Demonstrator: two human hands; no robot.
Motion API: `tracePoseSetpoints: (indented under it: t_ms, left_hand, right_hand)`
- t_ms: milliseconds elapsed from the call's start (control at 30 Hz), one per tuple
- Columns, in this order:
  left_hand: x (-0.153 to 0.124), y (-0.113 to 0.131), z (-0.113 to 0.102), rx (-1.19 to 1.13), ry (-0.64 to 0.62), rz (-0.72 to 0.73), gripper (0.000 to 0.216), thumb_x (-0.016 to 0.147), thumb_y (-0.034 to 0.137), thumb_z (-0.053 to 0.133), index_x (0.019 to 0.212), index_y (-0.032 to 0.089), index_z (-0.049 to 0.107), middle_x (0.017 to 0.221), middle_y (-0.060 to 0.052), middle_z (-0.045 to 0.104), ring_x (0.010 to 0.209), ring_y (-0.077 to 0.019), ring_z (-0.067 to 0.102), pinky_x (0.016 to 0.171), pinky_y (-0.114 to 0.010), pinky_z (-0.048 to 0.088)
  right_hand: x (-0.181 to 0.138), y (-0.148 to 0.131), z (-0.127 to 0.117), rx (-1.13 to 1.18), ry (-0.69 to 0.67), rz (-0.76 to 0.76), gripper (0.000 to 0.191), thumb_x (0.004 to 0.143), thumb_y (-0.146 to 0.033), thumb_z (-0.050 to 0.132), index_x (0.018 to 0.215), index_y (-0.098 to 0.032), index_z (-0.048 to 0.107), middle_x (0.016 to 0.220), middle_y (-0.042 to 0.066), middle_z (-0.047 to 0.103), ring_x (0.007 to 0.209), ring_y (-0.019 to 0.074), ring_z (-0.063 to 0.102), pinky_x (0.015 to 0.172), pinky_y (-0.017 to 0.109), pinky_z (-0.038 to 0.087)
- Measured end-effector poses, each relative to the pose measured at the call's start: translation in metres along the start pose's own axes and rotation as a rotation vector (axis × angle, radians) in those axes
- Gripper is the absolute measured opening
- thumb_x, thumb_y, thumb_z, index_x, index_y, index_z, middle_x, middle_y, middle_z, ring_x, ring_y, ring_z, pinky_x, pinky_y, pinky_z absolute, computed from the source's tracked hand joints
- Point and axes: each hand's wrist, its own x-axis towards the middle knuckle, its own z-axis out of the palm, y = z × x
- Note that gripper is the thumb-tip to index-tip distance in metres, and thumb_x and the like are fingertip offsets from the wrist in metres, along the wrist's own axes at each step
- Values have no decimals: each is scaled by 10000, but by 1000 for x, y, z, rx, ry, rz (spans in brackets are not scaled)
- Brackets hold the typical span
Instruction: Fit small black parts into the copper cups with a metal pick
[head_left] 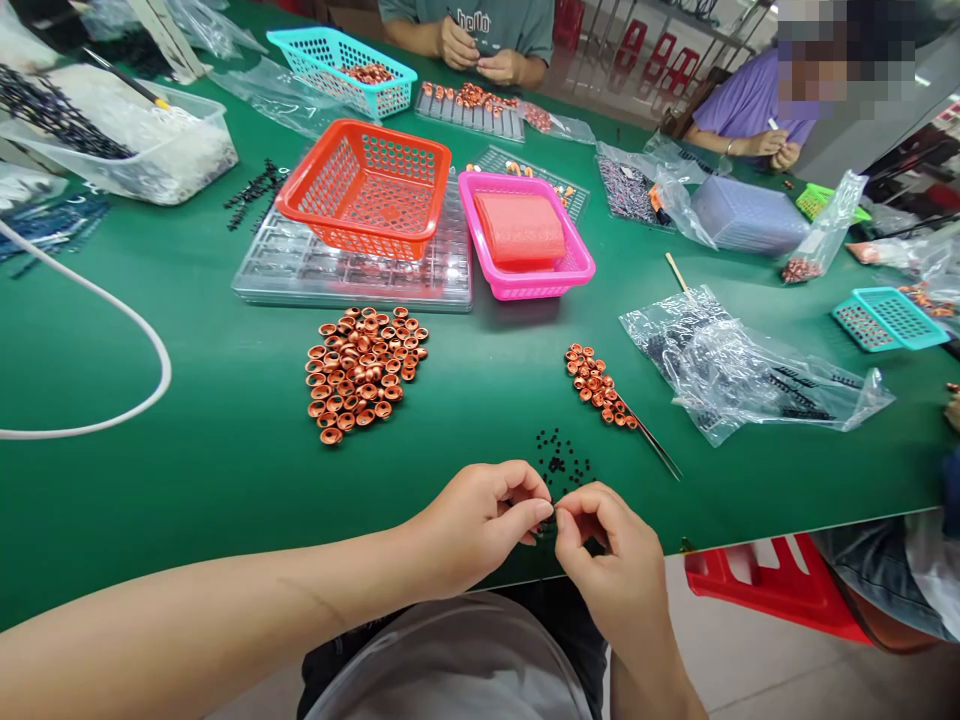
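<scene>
My left hand (499,515) and my right hand (611,545) meet close to the table's front edge, thumbs and forefingers pinched together. Whatever sits between the fingertips is dark and too small to name. Just beyond them lie many tiny black pieces (556,462) scattered on the green table (225,480). Farther right is a small pile of copper-coloured cup-shaped parts (590,378), with metal tweezers (656,448) resting against it. A larger heap of the same copper parts (364,370) lies to the left.
A red-orange basket (367,190) stands on clear plastic trays (352,280). Beside it a pink basket (529,285) holds a red foam block (520,228). Plastic bags with black strips (742,370) lie at right, a white cable (142,325) at left. Two people work across the table.
</scene>
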Motion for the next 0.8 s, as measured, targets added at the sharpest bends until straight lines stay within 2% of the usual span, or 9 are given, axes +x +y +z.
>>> tracePoseSetpoints:
  t_ms: [167,300,500,667,800]
  left_hand:
    - [0,1,3,-40,81,-45,151,800,282,579,764,135,582,701,-20,626,682,-166,622,664,-279,517]
    - [-1,1,4,-19,95,-42,134,801,267,574,758,141,585,698,-15,631,681,-162,628,654,-267,516]
    - [0,4,0,9,96,-23,136,821,264,555,754,146,571,685,-5,611,665,-143,610,649,-249,516]
    - [2,4,-5,-51,68,4,148,832,280,551,770,146,551,703,-6,593,673,-138,597,657,-257,525]
    - [3,2,-5,-59,39,24,144,838,281,540,786,147,540,710,-4,581,675,-136,582,653,-266,524]
  right_hand:
    - [-4,1,16,-290,187,-187,67,865,-156,532,810,-185,558,709,2,581,656,137,515,599,248,402]
    - [-4,4,18,-314,209,-164,68,876,-170,527,820,-186,563,711,3,584,652,138,518,601,246,401]
    - [1,17,-1,-300,148,12,99,880,-225,525,792,-210,567,721,-25,569,595,116,474,581,243,375]
    - [2,24,-12,-328,2,6,146,894,-238,496,768,-207,564,717,-20,556,637,122,485,612,253,365]
    - [2,25,-11,-350,-27,14,137,887,-245,508,771,-205,568,738,-11,570,681,133,510,639,261,367]
